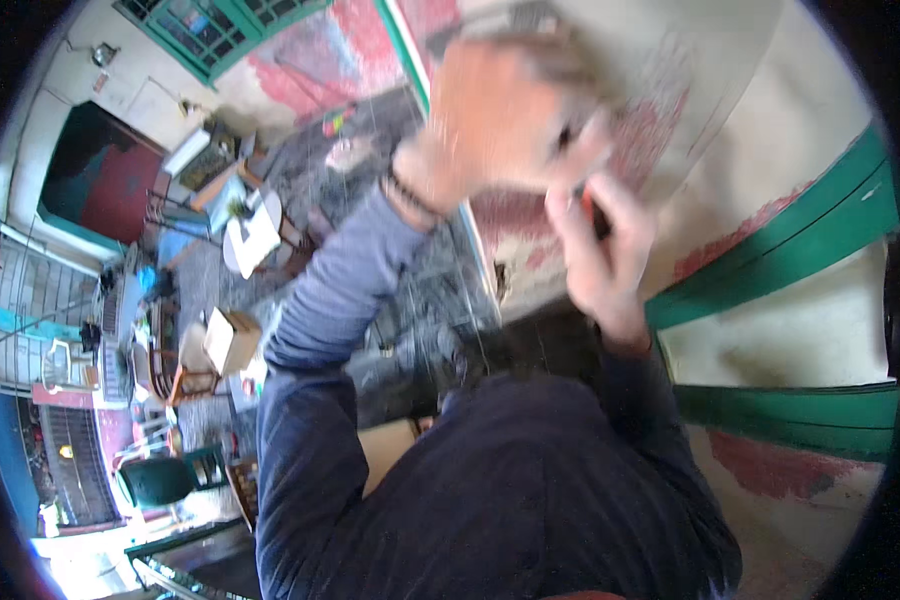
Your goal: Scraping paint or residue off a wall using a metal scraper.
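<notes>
My left hand (495, 120), blurred and with a dark bracelet at the wrist, is raised in front of a wall (727, 112) with peeling pink and cream paint. Its fingers curl away from view, so what they hold cannot be made out. A dark, blurred shape (529, 19) shows just beyond the knuckles. Close below the left fingertips is my right hand (615, 247). Its thumb and fingers pinch a small red-and-black object (588, 204), mostly hidden by the fingers and too blurred to name.
A green-painted frame (787, 232) crosses the wall on the right. Over the dark tiled floor (427, 292) stand a small round table (272, 206) with papers, an open cardboard box (229, 343) and a wooden chair (191, 382). A green lattice window (217, 30) is at top left.
</notes>
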The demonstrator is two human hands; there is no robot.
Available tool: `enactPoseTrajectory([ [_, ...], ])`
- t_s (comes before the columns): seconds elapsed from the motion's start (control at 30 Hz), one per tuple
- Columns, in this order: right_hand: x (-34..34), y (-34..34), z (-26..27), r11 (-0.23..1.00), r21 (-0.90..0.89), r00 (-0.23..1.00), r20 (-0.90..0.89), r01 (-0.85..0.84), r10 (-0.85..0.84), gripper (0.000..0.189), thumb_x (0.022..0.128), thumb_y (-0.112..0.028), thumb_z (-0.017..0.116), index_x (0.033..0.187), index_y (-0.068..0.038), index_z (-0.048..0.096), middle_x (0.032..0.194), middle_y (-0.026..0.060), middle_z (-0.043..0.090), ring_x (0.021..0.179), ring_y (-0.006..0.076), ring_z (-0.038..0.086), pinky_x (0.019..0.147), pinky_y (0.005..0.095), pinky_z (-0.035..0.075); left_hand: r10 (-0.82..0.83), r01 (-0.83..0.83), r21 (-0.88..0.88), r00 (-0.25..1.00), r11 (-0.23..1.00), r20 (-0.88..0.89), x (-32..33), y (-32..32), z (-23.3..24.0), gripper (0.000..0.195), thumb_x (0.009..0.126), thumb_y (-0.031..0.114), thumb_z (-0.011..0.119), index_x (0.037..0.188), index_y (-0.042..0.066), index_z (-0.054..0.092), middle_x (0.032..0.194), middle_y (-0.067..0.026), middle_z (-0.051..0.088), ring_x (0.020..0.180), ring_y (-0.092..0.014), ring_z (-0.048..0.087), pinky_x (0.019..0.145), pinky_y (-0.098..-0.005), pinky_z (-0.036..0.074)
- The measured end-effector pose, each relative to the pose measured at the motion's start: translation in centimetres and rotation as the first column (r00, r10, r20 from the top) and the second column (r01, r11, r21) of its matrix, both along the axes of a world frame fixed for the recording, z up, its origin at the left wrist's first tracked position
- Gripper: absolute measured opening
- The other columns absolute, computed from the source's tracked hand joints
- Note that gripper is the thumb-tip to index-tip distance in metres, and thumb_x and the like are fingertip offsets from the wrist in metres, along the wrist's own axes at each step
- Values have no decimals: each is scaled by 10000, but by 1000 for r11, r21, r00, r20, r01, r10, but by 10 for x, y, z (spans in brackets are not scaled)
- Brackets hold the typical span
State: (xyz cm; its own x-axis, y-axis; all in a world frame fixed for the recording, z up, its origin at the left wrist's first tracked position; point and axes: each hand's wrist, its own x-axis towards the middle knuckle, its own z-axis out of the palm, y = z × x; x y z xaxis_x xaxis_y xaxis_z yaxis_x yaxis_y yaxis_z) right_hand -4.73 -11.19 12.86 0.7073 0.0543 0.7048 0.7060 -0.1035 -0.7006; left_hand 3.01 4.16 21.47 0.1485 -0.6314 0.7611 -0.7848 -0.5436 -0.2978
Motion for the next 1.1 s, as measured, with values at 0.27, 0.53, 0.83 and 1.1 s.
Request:
enactPoseTrajectory([
  [0.27, -3, -12, 9, 995, 54, 995, -62, -78, 82, 124, 988, -85, 636, 938, 27, 645, 674, -45, 488, 621, 47, 439, 550, 254, 320, -78, 78, -132, 997, 988, 4, -6, -20, 7, 156, 723, 192, 696, 634, 69, 661, 721, -68, 686, 749, -264, 737, 897, -393, 634],
  [0.53, -12, 2, 6, 984, 90, 987, -26, -155, 158, 339, 965, -57, 631, 1256, 116, 611, 675, 18, 519, 606, 64, 475, 533, 260, 375, -43, 42, -11, 980, 999, -193, -14, -5, 12, 211, 695, 266, 691, 619, 75, 643, 719, -72, 689, 830, -273, 747, 918, -397, 617],
  [0.83, -8, 9, 3, 976, 143, 985, -8, -167, 170, 260, 978, -82, 629, 1155, 108, 643, 623, -36, 482, 562, 49, 415, 529, 258, 310, -69, 65, -34, 985, 997, -159, -14, -4, 12, 199, 697, 158, 691, 594, 47, 561, 659, -54, 618, 702, -281, 706, 886, -417, 634],
  [1.1, -22, 12, -7, 987, 61, 986, -57, -151, 154, 297, 966, -74, 635, 1194, 115, 644, 821, 91, 675, 735, 121, 604, 663, 286, 466, -65, 60, -32, 982, 998, -176, -22, 5, 0, 166, 692, 159, 699, 619, 65, 583, 684, -65, 636, 708, -274, 706, 878, -404, 632],
])
